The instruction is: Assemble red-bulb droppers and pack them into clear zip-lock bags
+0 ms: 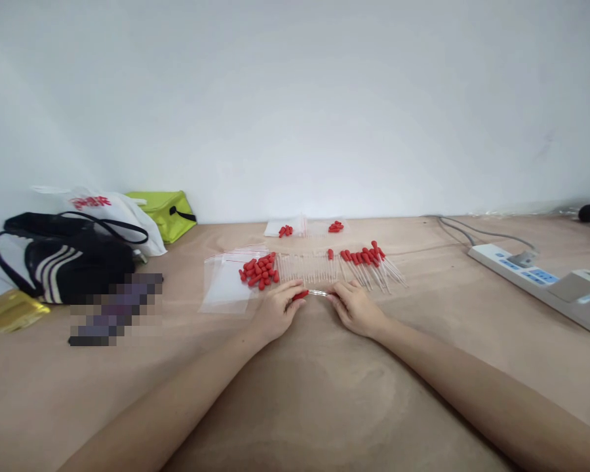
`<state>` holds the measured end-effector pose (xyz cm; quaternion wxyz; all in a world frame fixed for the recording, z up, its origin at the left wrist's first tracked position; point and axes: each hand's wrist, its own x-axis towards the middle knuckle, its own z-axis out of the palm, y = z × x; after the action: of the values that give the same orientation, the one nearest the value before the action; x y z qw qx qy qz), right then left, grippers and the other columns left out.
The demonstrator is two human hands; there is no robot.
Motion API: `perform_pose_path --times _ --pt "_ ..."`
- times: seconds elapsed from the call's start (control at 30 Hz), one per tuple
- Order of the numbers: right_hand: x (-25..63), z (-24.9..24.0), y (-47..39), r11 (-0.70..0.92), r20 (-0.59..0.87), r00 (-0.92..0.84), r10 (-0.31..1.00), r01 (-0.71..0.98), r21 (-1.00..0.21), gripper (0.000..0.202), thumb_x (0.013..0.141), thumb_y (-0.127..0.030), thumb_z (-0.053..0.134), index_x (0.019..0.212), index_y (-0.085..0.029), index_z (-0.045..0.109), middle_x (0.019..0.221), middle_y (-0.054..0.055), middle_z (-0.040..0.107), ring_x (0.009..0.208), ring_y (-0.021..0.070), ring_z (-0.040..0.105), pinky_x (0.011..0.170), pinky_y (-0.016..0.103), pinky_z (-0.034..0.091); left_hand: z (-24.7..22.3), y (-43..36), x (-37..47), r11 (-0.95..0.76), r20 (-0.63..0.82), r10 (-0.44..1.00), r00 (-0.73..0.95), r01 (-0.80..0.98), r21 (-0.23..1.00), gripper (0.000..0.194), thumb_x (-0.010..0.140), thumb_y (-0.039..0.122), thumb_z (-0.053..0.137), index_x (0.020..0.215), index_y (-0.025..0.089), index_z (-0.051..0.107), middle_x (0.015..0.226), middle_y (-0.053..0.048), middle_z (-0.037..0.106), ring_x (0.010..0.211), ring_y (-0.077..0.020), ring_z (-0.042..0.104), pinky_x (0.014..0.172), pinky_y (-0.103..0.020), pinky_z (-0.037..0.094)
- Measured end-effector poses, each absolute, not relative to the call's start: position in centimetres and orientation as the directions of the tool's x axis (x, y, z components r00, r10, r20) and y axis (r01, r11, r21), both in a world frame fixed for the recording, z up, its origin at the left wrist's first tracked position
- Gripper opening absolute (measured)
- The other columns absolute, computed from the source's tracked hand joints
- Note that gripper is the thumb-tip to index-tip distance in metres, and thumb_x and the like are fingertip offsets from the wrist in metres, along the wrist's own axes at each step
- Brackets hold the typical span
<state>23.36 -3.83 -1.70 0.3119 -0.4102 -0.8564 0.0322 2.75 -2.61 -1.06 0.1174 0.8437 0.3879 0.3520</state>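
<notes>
My left hand [278, 308] pinches a red rubber dropper bulb [300, 295]. Between my hands spans a clear glass dropper tube [317, 292], its left end at the bulb and its right end in the fingers of my right hand [356, 308]. Whether the tube sits inside the bulb I cannot tell. Just beyond lies a row of bare clear tubes [305, 267]. Loose red bulbs [259, 270] are heaped to the left of that row, partly over clear zip bags [226, 288]. On the right, several droppers with red bulbs on them [368, 257] lie fanned out.
Two small bags with red-bulbed droppers [286, 231] lie near the wall. At left stand a black bag [73, 259], a white plastic bag [140, 226] and a lime-green bag [164, 213], with a blurred-out dark object [118, 311] in front. A white power strip [516, 269] with plugs and grey cable is at right.
</notes>
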Motion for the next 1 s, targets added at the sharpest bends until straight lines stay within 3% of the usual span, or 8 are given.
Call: perform_pose_path --times 0.37,0.7,1.0 --pt "23.7 -1.4 -3.7 0.705 0.481 -0.523 0.703 0.598 -0.38 0.018 0.086 -0.021 0.038 0.083 -0.019 0.056 0.074 0.001 0.061 0.069 0.0123 0.053 0.067 0.028 0.027 -0.2 -3.0 2.9 -0.749 0.52 0.662 0.54 0.465 0.471 0.015 0.083 0.022 0.047 0.082 0.017 0.061 0.076 -0.003 0.064 0.068 -0.0133 0.059 0.064 -0.024 0.047" --pt "23.7 -0.4 -3.9 0.728 0.476 -0.602 0.641 0.673 -0.129 0.02 0.08 -0.015 0.041 0.077 -0.018 0.06 0.069 0.002 0.061 0.061 0.0116 0.047 0.065 0.03 0.018 -0.1 -3.3 2.8 -0.785 0.48 0.62 0.621 0.485 0.385 0.019 0.085 0.022 0.042 0.082 0.016 0.06 0.074 -0.004 0.06 0.067 -0.0136 0.056 0.063 -0.024 0.043" --pt "22.9 -0.7 -4.6 0.721 0.469 -0.572 0.673 0.65 -0.242 0.023 0.084 -0.018 0.038 0.074 -0.018 0.059 0.067 0.001 0.06 0.062 0.0108 0.048 0.064 0.028 0.018 -0.2 -3.5 2.8 -0.81 0.458 0.587 0.668 0.48 0.338 0.018 0.086 0.023 0.041 0.081 0.015 0.057 0.072 -0.003 0.056 0.064 -0.0127 0.053 0.06 -0.023 0.042"
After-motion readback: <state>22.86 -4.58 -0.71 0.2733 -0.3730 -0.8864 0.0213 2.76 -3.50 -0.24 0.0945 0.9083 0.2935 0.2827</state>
